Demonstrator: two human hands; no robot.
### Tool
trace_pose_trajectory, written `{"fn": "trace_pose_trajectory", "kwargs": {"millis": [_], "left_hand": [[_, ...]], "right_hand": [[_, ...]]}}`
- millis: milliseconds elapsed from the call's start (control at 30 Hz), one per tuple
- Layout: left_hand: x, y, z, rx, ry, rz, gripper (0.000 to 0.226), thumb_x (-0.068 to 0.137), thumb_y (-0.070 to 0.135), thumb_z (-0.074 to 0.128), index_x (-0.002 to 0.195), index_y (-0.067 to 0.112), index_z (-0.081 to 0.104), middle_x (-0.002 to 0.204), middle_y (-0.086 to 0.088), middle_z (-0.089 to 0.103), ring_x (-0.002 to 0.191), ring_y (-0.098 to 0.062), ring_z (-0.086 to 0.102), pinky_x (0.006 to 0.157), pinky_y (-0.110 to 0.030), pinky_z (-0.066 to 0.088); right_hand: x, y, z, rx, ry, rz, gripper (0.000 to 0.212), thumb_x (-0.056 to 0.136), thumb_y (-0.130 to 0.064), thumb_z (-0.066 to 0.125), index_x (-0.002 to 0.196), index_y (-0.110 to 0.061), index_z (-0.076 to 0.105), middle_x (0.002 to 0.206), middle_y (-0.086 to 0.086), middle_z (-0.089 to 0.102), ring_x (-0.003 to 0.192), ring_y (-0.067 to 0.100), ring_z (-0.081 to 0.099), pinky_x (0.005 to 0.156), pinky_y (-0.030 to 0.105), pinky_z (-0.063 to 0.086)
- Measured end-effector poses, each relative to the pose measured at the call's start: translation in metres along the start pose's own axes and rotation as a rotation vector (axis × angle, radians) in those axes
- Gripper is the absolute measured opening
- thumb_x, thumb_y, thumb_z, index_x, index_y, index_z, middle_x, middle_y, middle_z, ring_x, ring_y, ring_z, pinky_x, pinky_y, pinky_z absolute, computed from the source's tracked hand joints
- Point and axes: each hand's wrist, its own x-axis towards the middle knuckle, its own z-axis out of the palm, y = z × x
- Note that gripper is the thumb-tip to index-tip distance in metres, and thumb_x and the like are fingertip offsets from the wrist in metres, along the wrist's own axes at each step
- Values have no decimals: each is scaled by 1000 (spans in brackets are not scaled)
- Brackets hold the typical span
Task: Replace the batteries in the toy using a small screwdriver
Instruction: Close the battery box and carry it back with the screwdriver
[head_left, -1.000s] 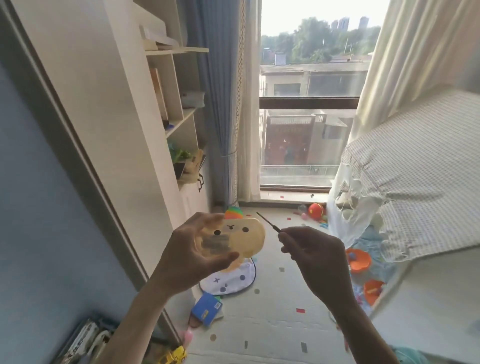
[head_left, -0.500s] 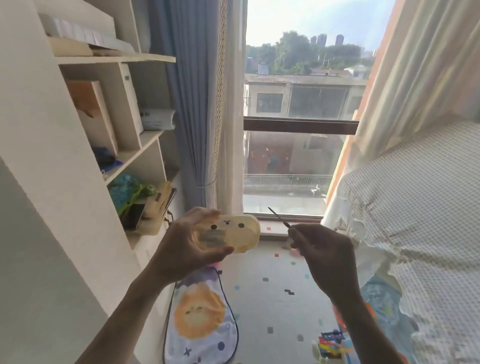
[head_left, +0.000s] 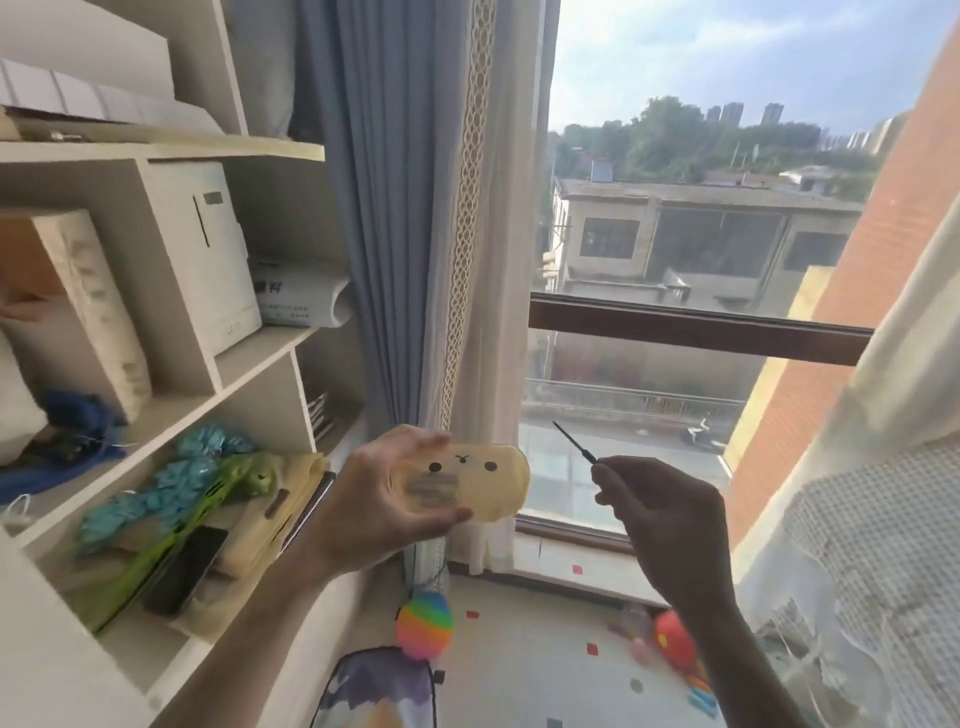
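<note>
Held up before the window (head_left: 649, 260), the left hand (head_left: 374, 499) grips the yellow toy (head_left: 483, 480); the right hand (head_left: 670, 525) pinches the small screwdriver (head_left: 574, 441), tip apart from the toy. Shelves (head_left: 249, 374) crowd the left, a curtain (head_left: 395, 234) hangs behind.

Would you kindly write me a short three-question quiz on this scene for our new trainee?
1. True or false: the screwdriver tip touches the toy.
2. Which hand holds the toy: A) left hand, B) right hand?
3. Fill in: the rainbow ball lies on the ____.

Key: 1. False, a gap separates them. 2. A. 3. floor.
</note>
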Motion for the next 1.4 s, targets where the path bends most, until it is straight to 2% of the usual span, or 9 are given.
{"fn": "trace_pose_trajectory", "kwargs": {"millis": [300, 467, 567, 700, 833, 933, 1067, 1233, 1400], "left_hand": [[162, -91, 10, 70, 63, -101, 80, 67, 48, 96, 136, 24, 66, 125, 16, 69, 117, 1, 65, 90, -19, 60], [231, -160, -7, 173, 178, -133, 82, 61, 66, 90, 134, 34, 67, 126, 27, 63, 121, 0, 58, 106, -40, 52], [257, -194, -36, 219, 251, -201, 84, 61, 70, 87, 135, 35, 66, 128, 27, 61, 124, 1, 56, 107, -39, 52], [269, -236, -88, 287, 387, -319, 80, 65, 57, 91, 136, 31, 67, 132, 20, 66, 123, 1, 61, 103, -25, 54], [250, -257, -130, 403, 558, -503, 78, 65, 65, 87, 134, 38, 64, 129, 25, 67, 120, 6, 61, 97, -11, 49], [236, -268, -148, 489, 674, -653, 77, 68, 61, 89, 137, 41, 60, 132, 26, 62, 121, 8, 57, 102, -18, 46], [225, -271, -159, 589, 789, -872, 80, 73, 50, 91, 144, 34, 58, 138, 20, 60, 123, -1, 57, 108, -27, 49], [229, -279, -170, 688, 783, -1093, 84, 80, 46, 88, 153, 32, 49, 153, 14, 54, 134, -7, 55, 111, -30, 49], [232, -300, -176, 701, 701, -1187, 78, 83, 47, 85, 151, 28, 52, 151, 7, 54, 132, -10, 55, 107, -24, 42]], "right_hand": [[190, 62, 78, -12, -98, -23, 8, 86, -17, 83, 86, -25, 83, 72, -14, 80, 71, 6, 78, 74, 36, 64], [288, 82, 158, -18, -171, -82, 7, 86, -20, 82, 86, -26, 83, 69, -12, 79, 69, 6, 78, 72, 32, 63], [342, 79, 219, -1, -257, -134, 5, 87, -22, 82, 87, -26, 84, 70, -12, 80, 68, 5, 78, 71, 34, 64], [396, 69, 316, 32, -416, -213, 5, 88, -25, 81, 88, -29, 83, 73, -19, 79, 71, -3, 76, 71, 22, 61], [415, 55, 415, 81, -630, -306, 4, 87, -27, 81, 90, -29, 83, 71, -20, 78, 71, -7, 75, 69, 12, 58], [414, 44, 481, 150, -783, -393, 11, 88, -22, 80, 98, -24, 83, 78, -21, 78, 72, -6, 75, 71, 16, 62], [408, 26, 540, 181, -913, -603, 11, 89, -16, 79, 98, -19, 84, 79, -20, 74, 72, -10, 71, 69, 0, 53], [409, 17, 601, 45, -1051, -715, 21, 95, -16, 69, 76, -17, 77, 64, -1, 70, 60, 17, 67, 61, 36, 59], [387, 14, 638, -111, -1175, -734, 22, 100, -12, 54, 91, -9, 73, 90, 13, 72, 85, 29, 68, 71, 36, 51]]}}
